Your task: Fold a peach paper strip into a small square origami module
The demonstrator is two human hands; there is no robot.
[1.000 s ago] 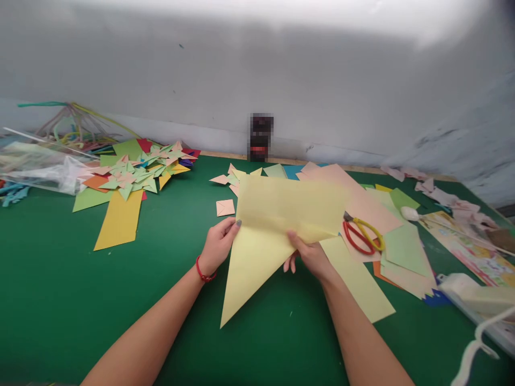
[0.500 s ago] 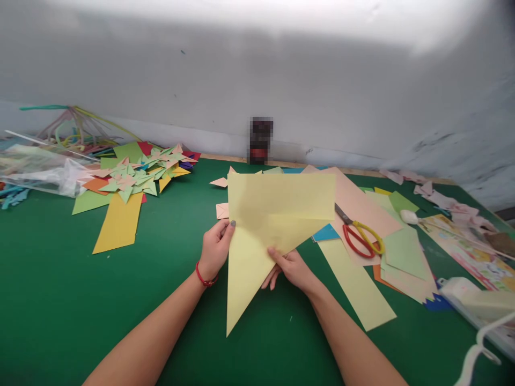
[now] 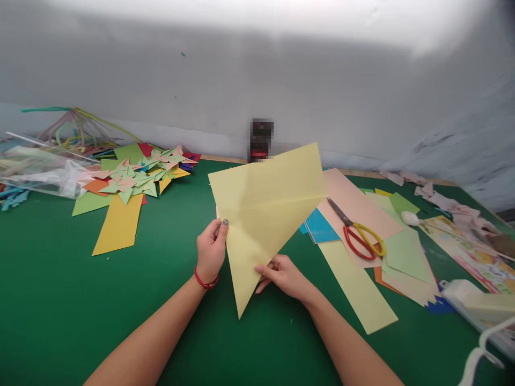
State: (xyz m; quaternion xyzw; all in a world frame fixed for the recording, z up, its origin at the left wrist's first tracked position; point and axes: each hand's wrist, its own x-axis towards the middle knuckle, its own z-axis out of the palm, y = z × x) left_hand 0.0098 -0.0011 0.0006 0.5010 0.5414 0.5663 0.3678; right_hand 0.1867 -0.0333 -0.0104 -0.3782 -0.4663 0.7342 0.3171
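Observation:
A pale yellow sheet of paper (image 3: 267, 209), folded along a diagonal with its point toward me, is held up above the green table (image 3: 169, 311). My left hand (image 3: 211, 247) grips its left edge, thumb in front. On the lower right slanted edge, my right hand (image 3: 284, 274) pinches the paper between thumb and fingers. A red bracelet (image 3: 206, 279) circles my left wrist. Right of the paper lie scissors (image 3: 358, 233) with one red and one yellow handle, on a pink sheet (image 3: 354, 198). Blue paper (image 3: 322, 228) sits beneath their tips.
Folded paper stars (image 3: 129, 179) and a yellow-orange strip (image 3: 118, 222) lie at the left, near a clear plastic bag (image 3: 48, 171). On the right are a pale yellow strip (image 3: 358, 287), light green sheets (image 3: 408, 254) and a white glue gun (image 3: 462, 294). A wall (image 3: 201, 80) bounds the back.
The yellow paper has turned anticlockwise, its right corner rising and its lower point moving up and slightly right. Both hands keep hold; my right hand has shifted slightly down and left.

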